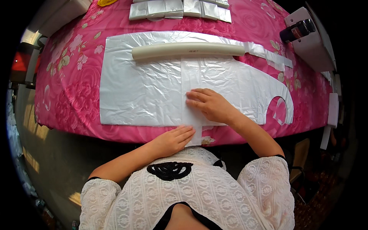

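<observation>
A flat stack of silvery-white plastic carrier bags (142,88) lies across the table, its cut-out handle loops pointing right. A pale band (190,76) of the same shiny look runs down over its middle and past the near edge. My right hand (211,105) rests on this band, fingers lightly bent and a little apart. Nearer to me, my left hand (174,141) lies flat with its fingertips on the band's lower end, by the table edge. A long cream-coloured tube (188,50) lies across the far part of the bags.
Pink rose-patterned cloth (80,92) covers the table. Several folded silver bundles (157,9) sit at the far edge. At the far right, a dark bottle-like object (297,30) is beside a white box (312,46). Another pale box (57,15) stands far left, near something yellow (106,2).
</observation>
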The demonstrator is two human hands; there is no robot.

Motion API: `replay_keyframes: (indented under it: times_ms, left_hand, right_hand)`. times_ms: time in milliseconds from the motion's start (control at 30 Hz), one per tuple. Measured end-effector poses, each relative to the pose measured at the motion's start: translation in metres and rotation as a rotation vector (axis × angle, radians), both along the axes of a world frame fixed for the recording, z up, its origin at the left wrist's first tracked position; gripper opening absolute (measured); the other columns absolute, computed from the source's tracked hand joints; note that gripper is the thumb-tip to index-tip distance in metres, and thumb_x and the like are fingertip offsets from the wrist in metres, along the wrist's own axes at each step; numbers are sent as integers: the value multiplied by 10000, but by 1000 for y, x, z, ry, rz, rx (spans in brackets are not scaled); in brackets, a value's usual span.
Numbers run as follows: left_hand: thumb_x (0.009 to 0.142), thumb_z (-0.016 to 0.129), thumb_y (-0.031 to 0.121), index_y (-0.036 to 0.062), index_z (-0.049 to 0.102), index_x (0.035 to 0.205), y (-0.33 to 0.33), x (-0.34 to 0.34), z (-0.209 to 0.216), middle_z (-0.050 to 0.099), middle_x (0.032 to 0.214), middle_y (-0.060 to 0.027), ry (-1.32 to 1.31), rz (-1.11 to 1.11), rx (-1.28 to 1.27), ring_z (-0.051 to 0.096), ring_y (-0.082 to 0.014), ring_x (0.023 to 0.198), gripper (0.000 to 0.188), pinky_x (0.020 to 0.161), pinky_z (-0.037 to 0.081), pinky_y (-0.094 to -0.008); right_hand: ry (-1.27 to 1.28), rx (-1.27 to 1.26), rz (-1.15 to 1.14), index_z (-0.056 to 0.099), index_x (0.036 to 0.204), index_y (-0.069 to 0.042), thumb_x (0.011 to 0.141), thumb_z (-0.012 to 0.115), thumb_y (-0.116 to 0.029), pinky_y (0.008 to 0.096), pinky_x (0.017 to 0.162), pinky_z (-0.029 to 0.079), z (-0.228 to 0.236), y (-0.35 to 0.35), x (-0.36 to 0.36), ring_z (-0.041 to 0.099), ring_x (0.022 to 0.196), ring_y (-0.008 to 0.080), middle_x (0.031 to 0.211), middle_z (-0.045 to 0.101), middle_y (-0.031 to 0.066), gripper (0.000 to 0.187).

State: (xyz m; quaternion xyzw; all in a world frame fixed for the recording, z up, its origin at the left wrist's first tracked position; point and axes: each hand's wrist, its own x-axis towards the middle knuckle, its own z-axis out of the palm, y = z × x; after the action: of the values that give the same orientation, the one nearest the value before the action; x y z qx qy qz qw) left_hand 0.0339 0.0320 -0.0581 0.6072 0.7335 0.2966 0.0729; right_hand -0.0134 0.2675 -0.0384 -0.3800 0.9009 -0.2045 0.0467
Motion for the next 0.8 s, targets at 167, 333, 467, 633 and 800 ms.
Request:
replay_keyframes:
  times_ms: [167,333,467,633,800]
  left_hand:
    - [709,594,28,-39,564,1063,4,-5,11,542,1161,-171,-293,133,157,517,-315,1102,362,924,437,-399]
    - [668,620,-4,-3,570,1084,2,-19,22,556,1162,-131,-324,207,348,527,-279,1099,419,902,452,-380]
    - [693,605,49,0,569,1080,8,-27,19,567,1149,-125,89,301,162,526,-267,1106,392,928,421,-384]
    - [693,615,104,15,553,1118,11,-35,8,565,1163,-119,131,377,30,527,-250,1109,439,962,379,-410]
    - [683,605,96,0,560,1096,15,-42,7,602,1086,-126,125,362,71,579,-244,1005,426,873,431,-382]
  right_hand:
    - [-60,3,9,541,1144,-28,684,569,-31,365,997,349,9,-4,30,403,1215,260,1279,469,104,461]
    - [-74,-128,-94,564,1102,-32,661,600,-27,358,962,387,9,-6,33,447,1174,260,1239,504,97,443]
    - [1,-198,-167,577,1073,-37,653,623,-50,349,923,425,-5,-10,37,501,1111,264,1186,544,90,423]
    - [82,-224,-255,601,1016,-64,658,625,-33,341,860,463,-4,-14,42,546,1042,272,1125,580,78,360]
    - [57,-165,-297,607,975,-72,678,616,-43,341,768,484,-3,-4,42,574,954,255,1046,598,68,298]
